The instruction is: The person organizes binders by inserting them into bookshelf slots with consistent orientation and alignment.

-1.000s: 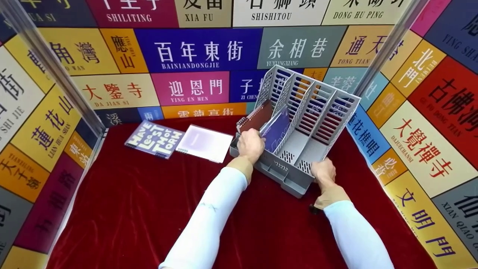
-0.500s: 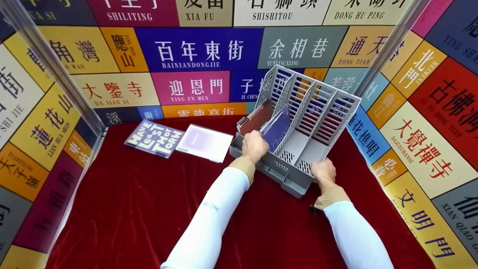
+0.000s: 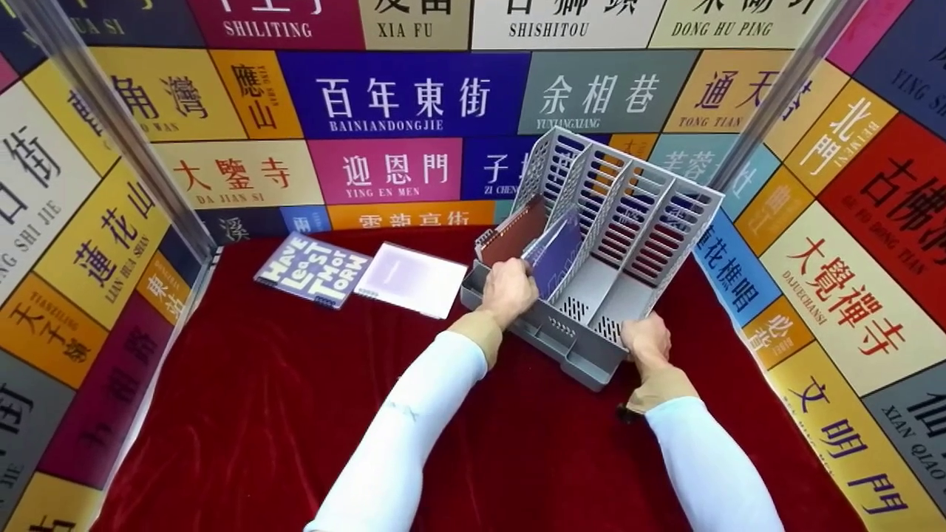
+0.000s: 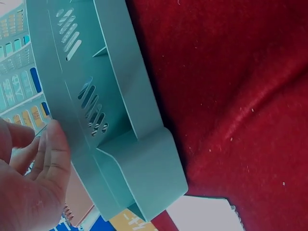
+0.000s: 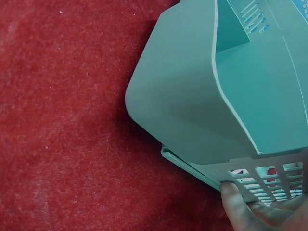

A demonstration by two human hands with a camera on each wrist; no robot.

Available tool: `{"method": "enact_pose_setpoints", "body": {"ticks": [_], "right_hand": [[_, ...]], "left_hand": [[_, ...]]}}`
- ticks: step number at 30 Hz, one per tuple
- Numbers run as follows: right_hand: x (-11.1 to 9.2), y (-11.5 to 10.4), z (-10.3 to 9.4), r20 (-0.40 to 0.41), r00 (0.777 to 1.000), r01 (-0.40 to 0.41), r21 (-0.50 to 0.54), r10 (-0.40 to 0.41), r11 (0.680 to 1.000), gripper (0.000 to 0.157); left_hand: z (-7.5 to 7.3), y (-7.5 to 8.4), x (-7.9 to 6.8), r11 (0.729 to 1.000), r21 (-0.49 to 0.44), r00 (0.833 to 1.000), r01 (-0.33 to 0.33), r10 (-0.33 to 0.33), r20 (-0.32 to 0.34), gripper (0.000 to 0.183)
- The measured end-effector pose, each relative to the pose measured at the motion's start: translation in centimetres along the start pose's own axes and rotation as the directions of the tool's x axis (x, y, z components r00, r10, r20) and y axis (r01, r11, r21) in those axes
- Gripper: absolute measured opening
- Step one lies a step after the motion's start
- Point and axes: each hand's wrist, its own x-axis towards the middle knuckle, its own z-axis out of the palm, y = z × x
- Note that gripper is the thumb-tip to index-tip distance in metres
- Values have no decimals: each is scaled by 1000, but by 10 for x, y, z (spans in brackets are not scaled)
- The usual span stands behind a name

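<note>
a wall of place-name panels (image 3: 236, 166) behind a red velvet cloth (image 3: 295, 414)
a blue "bainiandongjie" panel (image 3: 405, 94) lies upper centre, above a pink "ying en men" panel (image 3: 386, 170); a yellow "lian hua shan" panel (image 3: 117, 244) slants at the left, a red panel (image 3: 898, 207) at the right; a silvery post (image 3: 122, 125) rises upper left.

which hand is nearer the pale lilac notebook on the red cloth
Left. The left hand is right of the pale lilac notebook, at the front of the grey rack; the right hand is farther, at the rack's right side.
</note>
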Motion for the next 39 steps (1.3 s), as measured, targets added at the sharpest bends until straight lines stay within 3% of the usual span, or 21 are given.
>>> {"method": "enact_pose_setpoints", "body": {"ticks": [13, 22, 29, 39], "right_hand": [[7, 2, -3, 3, 1000, -20, 4, 20, 1000, 53], [7, 7, -3, 17, 1000, -16, -2, 16, 1000, 52], [6, 4, -3, 8, 1000, 2, 3, -2, 1000, 51], [5, 0, 0, 21, 1000, 12, 5, -12, 1000, 49]], "left_hand": [[-24, -16, -22, 984, 101, 985, -145, 134, 111, 24], [-33, -34, -24, 964, 177, 975, -196, 172, 141, 27], [-44, -51, -27, 957, 210, 971, -200, 165, 171, 27], [-54, -94, -27, 952, 254, 981, -171, 140, 133, 20]]}}
